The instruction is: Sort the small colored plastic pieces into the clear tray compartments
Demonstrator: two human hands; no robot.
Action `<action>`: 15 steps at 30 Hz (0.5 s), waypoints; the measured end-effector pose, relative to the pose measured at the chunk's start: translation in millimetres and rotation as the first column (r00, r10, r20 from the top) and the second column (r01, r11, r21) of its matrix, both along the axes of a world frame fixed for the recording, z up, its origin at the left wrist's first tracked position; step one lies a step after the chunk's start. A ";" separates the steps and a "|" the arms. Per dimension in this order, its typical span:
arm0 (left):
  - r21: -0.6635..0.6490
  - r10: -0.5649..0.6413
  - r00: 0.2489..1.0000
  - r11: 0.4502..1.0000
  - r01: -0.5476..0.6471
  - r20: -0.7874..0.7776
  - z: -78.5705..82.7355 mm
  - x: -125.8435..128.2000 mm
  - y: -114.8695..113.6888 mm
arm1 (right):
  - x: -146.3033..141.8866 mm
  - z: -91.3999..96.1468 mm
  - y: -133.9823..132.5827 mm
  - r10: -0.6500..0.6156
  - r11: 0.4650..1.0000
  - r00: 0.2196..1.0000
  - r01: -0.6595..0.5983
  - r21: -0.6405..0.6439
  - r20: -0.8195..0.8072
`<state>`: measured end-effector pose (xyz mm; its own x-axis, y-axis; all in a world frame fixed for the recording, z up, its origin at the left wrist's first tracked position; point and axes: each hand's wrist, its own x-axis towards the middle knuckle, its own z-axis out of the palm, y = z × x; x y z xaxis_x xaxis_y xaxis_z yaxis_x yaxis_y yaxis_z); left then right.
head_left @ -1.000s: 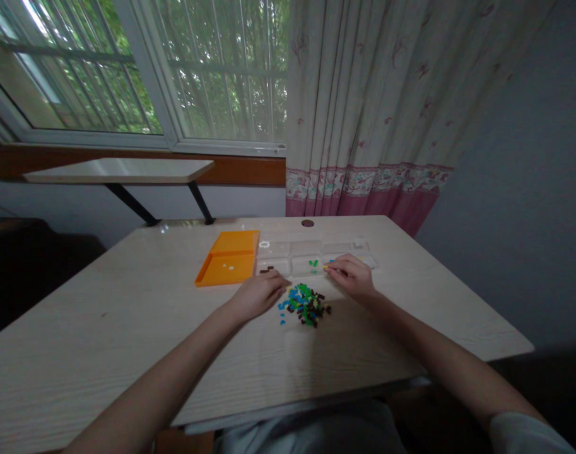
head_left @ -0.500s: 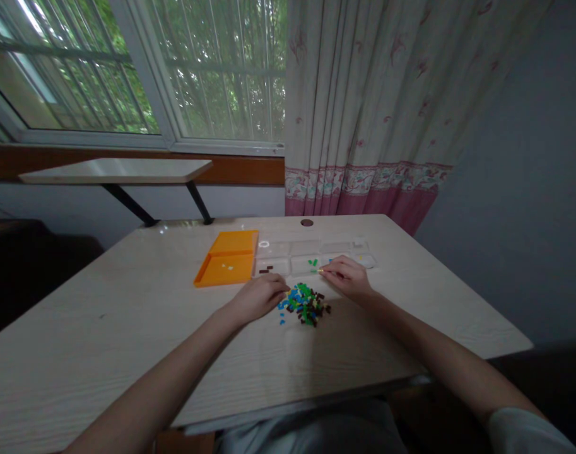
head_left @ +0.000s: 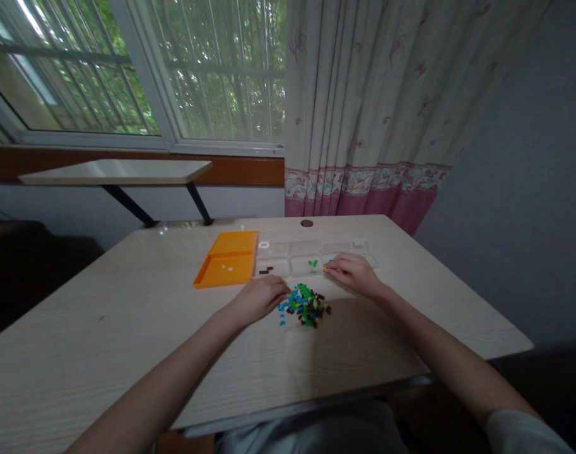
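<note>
A heap of small building bricks point(head_left: 306, 306) in blue, green, brown and yellow lies on the table. My left hand point(head_left: 260, 297) rests at the heap's left side, fingers drawn together at a yellowish bit; whether it grips that bit is too small to tell. My right hand point(head_left: 356, 272) pinches a small yellow brick point(head_left: 324, 268) over the near row of a clear compartment box point(head_left: 304, 247). Green bricks point(head_left: 313, 263) lie in the middle near compartment, brown bricks point(head_left: 265, 270) in the left one. The right near compartment is partly hidden by my right hand.
An orange tray point(head_left: 207, 272) with a few white pieces stands left of the clear box. Behind it, a raised shelf point(head_left: 127, 169) on black legs stands at the table's back left. A dark round cable hole point(head_left: 306, 223) is near the back edge.
My right hand has shifted slightly to the right with the yellow brick, away from the green bricks. My left hand has stayed beside the heap.
</note>
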<state>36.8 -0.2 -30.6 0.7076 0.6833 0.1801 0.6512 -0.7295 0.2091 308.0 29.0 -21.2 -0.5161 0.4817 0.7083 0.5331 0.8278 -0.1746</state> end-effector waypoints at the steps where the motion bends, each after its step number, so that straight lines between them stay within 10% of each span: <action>1: 0.001 0.002 1.000 1.000 -0.002 0.002 0.0 0.0 -0.1 | 9.6 2.1 5.3 -0.040 0.998 0.997 0.042 -0.039 0.066; 8: 0.025 0.015 1.000 1.000 -0.016 0.023 3.8 1.3 -1.5 | 96.1 4.7 45.2 -0.456 0.860 0.866 0.488 -0.149 0.206; 15: 0.046 0.077 0.995 0.996 -0.080 0.061 8.1 2.9 -3.7 | 117.8 -3.8 53.8 -0.413 0.796 0.820 0.536 -0.280 0.397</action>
